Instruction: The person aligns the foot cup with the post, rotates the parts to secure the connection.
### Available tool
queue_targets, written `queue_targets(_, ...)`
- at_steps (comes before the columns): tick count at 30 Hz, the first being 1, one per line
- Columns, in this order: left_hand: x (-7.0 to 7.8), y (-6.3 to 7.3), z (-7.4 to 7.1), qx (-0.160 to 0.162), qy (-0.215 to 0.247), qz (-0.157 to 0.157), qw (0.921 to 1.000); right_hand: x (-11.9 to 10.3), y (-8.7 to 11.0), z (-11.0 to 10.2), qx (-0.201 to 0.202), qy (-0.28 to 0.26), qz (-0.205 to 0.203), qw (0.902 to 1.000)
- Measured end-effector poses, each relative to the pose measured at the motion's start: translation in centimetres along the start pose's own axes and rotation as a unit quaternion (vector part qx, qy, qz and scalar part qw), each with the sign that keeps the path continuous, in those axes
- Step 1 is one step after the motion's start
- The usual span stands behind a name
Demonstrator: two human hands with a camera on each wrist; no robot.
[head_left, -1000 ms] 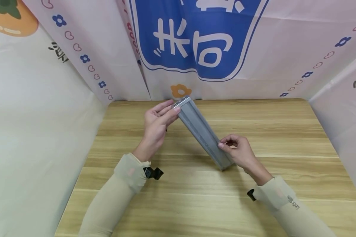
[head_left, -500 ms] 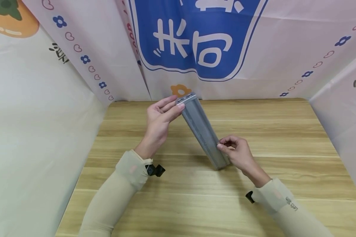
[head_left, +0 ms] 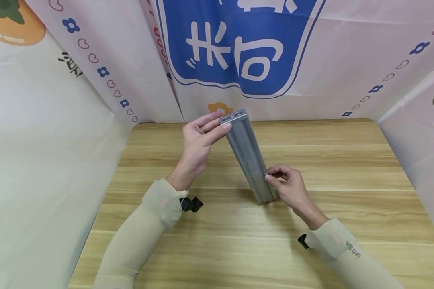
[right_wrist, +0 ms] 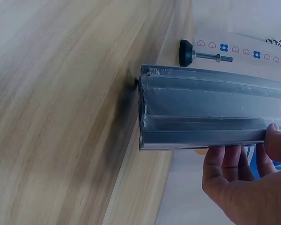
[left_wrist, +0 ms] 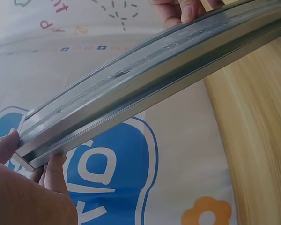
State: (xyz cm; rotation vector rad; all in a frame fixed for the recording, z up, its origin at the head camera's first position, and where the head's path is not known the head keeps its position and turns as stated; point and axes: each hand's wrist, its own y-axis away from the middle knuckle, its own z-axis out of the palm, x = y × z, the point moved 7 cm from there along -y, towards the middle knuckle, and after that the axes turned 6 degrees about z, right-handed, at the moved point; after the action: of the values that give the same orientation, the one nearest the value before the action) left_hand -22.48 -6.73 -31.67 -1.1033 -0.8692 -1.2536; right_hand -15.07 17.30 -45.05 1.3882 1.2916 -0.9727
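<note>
A grey aluminium extrusion profile (head_left: 248,158) stands tilted on its lower end, leaning to the left. Its slotted top end cap face (head_left: 233,117) points upward. With the thumb on the front edge and the fingers behind, my left hand (head_left: 199,142) pinches the bar by its top end. Lower down, my right hand (head_left: 291,186) holds the right-hand edge between thumb and fingers. Rough whitish residue marks the lower end in the right wrist view. Behind the bar there, a levelling foot (right_wrist: 206,56) with a black base and threaded stud stands upright; the bar hides it in the head view.
The wood-grain table (head_left: 217,249) extends all round the bar. Behind it hangs a printed cloth (head_left: 329,60) with a blue sign, and more white cloth (head_left: 47,160) forms the left side. Small black wrist cameras (head_left: 191,204) sit on the sleeves.
The bar's top end has swung right and upward with my left hand, so it stands steeper. Its lower end has shifted slightly left, while my right hand has barely moved.
</note>
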Motion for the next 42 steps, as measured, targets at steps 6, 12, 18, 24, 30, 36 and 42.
queue_targets(6, 0.3, -0.1, 0.6, -0.012, -0.004, 0.008, 0.9999, -0.1, -0.1, 0.3, 0.001, -0.01, -0.006, 0.9999)
queue_targets(12, 0.7, -0.1, 1.3, -0.028, -0.015, 0.023, 0.9992, -0.1, 0.0, 0.5, -0.003, -0.014, -0.007, 0.9999)
queue_targets(18, 1.1, 0.0, 2.2, -0.053, -0.034, 0.028, 0.9976, 0.0, 0.0, 0.8, -0.005, -0.021, -0.009, 0.9997)
queue_targets(24, 1.6, 0.1, 3.2, -0.074, -0.043, 0.03, 0.9959, 0.1, 0.1, 1.2, -0.003, -0.025, -0.013, 0.9996)
queue_targets(30, 1.8, 0.1, 3.8, -0.09, -0.037, 0.041, 0.9944, 0.0, 0.0, 1.4, 0.003, -0.04, -0.023, 0.9989)
queue_targets(36, 1.9, 0.1, 4.2, -0.101, -0.036, 0.044, 0.9933, 0.0, -0.2, 1.4, 0.011, -0.048, -0.039, 0.998)
queue_targets(42, 1.9, 0.2, 4.5, -0.111, -0.035, 0.043, 0.9922, 0.0, -0.2, 1.5, 0.017, -0.046, -0.053, 0.9974)
